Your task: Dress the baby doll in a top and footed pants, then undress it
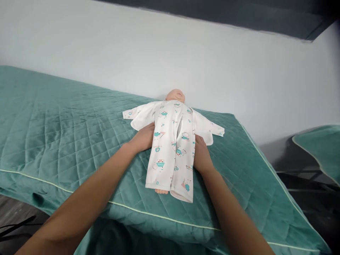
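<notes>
A baby doll (175,95) lies on its back on a teal quilted bed (66,134), head toward the wall. It wears a white sleepsuit (172,141) printed with small teal and pink pictures. One bare foot (161,191) sticks out of the left leg. My left hand (143,138) grips the doll's side under the sleeve, fingers tucked beneath the cloth. My right hand (201,154) is pressed against the other side of the torso, fingers wrapped under it.
A pale wall (186,63) rises right behind the doll's head. The bed's piped edge (148,212) runs across the front. A second teal cushion (321,148) stands off to the right over a dark floor gap.
</notes>
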{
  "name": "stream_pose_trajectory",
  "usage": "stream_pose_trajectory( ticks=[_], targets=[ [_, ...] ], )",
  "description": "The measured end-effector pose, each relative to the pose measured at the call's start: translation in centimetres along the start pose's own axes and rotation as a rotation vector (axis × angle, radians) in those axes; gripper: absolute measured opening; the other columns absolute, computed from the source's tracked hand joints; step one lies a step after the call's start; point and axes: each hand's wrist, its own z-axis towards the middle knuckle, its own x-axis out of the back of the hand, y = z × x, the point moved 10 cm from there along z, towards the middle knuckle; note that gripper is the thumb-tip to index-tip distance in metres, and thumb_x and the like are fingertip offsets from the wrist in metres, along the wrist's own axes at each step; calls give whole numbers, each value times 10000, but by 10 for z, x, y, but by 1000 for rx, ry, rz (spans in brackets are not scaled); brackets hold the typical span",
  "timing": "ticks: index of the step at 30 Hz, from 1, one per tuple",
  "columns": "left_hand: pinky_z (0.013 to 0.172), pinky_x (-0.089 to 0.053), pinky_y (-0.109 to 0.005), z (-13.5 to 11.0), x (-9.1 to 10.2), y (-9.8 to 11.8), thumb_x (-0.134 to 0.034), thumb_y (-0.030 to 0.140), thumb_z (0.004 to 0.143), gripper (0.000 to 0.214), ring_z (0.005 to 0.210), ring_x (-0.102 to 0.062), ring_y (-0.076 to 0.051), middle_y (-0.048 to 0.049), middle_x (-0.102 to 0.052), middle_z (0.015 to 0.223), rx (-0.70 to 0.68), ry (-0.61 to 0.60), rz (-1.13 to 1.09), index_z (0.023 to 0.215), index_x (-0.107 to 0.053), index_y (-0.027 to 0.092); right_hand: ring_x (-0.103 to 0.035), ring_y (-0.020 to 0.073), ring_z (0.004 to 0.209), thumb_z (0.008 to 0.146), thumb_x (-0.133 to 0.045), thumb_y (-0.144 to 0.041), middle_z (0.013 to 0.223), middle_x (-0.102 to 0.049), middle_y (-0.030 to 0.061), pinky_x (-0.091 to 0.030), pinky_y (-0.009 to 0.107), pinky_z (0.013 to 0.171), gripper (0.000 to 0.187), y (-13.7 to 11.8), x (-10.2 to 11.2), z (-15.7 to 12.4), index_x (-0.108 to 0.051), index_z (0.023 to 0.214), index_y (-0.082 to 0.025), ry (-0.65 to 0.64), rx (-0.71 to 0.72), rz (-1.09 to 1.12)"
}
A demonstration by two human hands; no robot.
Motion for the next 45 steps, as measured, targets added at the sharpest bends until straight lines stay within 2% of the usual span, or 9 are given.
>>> stream_pose_trajectory(
  ticks=[8, 12, 16, 19, 28, 34, 37, 41, 45],
  targets=[
    [995, -505, -446, -8, 3, -1, -580, 324, 900, 332, 1216, -568, -298, -112, -630, 1306, 57, 40, -66, 1206, -625, 203, -566, 292, 967, 873, -539, -192, 989, -654, 107, -476, 413, 809, 140, 4, 14, -2, -675, 896, -208, 80, -31, 163],
    [927, -499, -444, -8, 5, -8, -563, 318, 914, 249, 1080, -590, -296, -137, -657, 1166, 129, 44, 58, 1085, -666, 171, -597, 248, 967, 847, -557, -136, 1015, -668, 75, -482, 377, 809, 150, 0, 33, -13, -644, 930, -225, 222, 20, 360],
    [833, -476, -411, -11, 8, -9, -472, 256, 961, 250, 962, -575, -282, -136, -653, 972, 171, 39, 256, 883, -685, 151, -591, 248, 974, 857, -538, -131, 1005, -675, 70, -467, 395, 838, 138, -2, 39, -20, -628, 892, -231, 262, 53, 345],
    [800, -454, -398, -23, 10, 3, -496, 228, 951, 245, 916, -550, -270, -120, -633, 898, 136, 44, 351, 797, -677, 166, -582, 250, 962, 859, -518, -140, 981, -672, 71, -464, 398, 832, 124, -1, 36, -20, -603, 847, -231, 236, 46, 329],
    [781, -440, -383, -66, 18, 33, -534, 231, 942, 186, 898, -509, -241, -83, -629, 919, 94, 117, 393, 871, -701, 194, -572, 251, 956, 859, -528, -140, 980, -666, 76, -459, 385, 832, 106, -7, 32, -24, -594, 843, -222, 176, 42, 243],
    [810, -455, -365, -64, 18, 28, -492, 246, 957, 245, 889, -527, -220, -69, -621, 897, 109, 113, 251, 817, -688, 202, -585, 262, 945, 901, -530, -154, 970, -688, 86, -437, 397, 818, 141, -18, 27, -43, -655, 862, -206, 2, 161, 50],
    [856, -462, -370, -65, 25, 9, -459, 285, 976, 302, 893, -545, -217, -64, -624, 887, 218, 208, 170, 765, -657, 200, -607, 246, 926, 941, -517, -224, 951, -700, 68, -436, 395, 832, 162, -18, 28, -48, -661, 866, -219, -39, 189, 83],
    [953, -453, -417, -89, 49, -41, -482, 306, 952, 212, 1030, -562, -258, -93, -639, 1016, 637, 528, 167, 912, -656, 193, -635, 208, 859, 947, -487, -292, 933, -696, 61, -475, 356, 826, 172, 24, 42, -32, -636, 922, -212, 106, -70, 253],
    [965, -452, -453, -98, 48, -58, -525, 263, 901, 215, 1140, -555, -294, -122, -616, 1166, 776, 570, 201, 1071, -633, 188, -633, 294, 990, 886, -548, -358, 1114, -672, 157, -481, 425, 858, 311, 90, 51, -22, -620, 1111, -155, 178, -505, -7]
  ],
)
